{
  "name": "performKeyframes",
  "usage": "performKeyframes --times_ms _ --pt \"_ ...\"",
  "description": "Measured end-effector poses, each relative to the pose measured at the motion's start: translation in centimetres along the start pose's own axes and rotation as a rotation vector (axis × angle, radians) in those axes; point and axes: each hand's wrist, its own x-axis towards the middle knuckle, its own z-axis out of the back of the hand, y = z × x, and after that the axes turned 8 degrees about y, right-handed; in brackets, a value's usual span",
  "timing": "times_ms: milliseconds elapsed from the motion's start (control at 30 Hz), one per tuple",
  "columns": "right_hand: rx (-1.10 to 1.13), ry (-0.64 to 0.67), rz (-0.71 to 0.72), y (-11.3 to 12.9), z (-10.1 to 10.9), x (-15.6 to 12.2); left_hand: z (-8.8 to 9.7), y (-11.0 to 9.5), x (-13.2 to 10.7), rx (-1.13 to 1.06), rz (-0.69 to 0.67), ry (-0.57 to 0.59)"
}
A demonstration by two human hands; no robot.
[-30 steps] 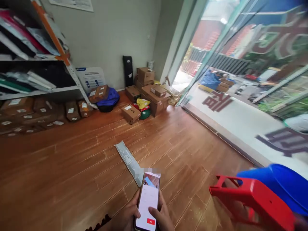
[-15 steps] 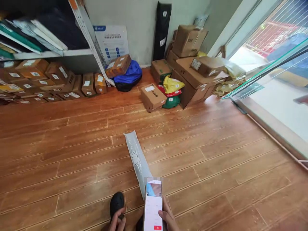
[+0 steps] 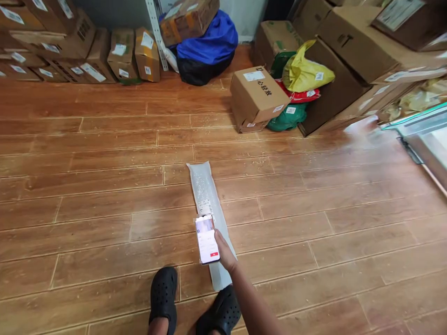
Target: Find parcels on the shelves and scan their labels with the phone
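My right hand (image 3: 225,250) grips a smartphone (image 3: 207,242) with its lit screen facing up and the thumb along its right edge. Beneath the phone, a long flat grey plastic mailer (image 3: 203,184) lies on the wooden floor. A white printed label (image 3: 205,207) on the mailer shows just past the phone's top end. The phone and hand cover the mailer's middle part. My left hand is out of the picture.
Black clogs (image 3: 164,295) are on my feet at the mailer's near end. Cardboard boxes (image 3: 258,97), a yellow bag (image 3: 305,70), a green bag (image 3: 288,117) and a blue bag (image 3: 209,44) lie along the wall. More parcels (image 3: 122,56) line the left; a door track (image 3: 412,149) is at right.
The view has tilted down toward the floor. My right hand has reached forward with the phone, now over the mailer near its label. My left hand has left the view.
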Motion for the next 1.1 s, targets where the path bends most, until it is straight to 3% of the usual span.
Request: performKeyframes --times_ms 133,300,567,833,1100 --pt "-0.048 0.025 -0.004 -0.2 0.4 2.2 -0.3 1.8 0.2 -0.043 -0.098 -0.047" --pt "-0.061 0.047 -0.004 -0.1 0.3 2.8 0.0 2.2 0.4 -0.046 -0.172 -0.045" --pt "-0.064 0.082 -0.036 0.0 0.6 2.6 -2.3 1.2 -0.4 -0.076 -0.173 -0.179" --pt "-0.047 0.083 -0.047 0.8 0.2 2.0 -0.7 0.6 -0.5 0.009 -0.207 -0.14" --pt "0.059 0.073 -0.08 1.2 -0.6 1.5 -1.1 -0.4 -0.7 -0.115 -0.107 -0.168"
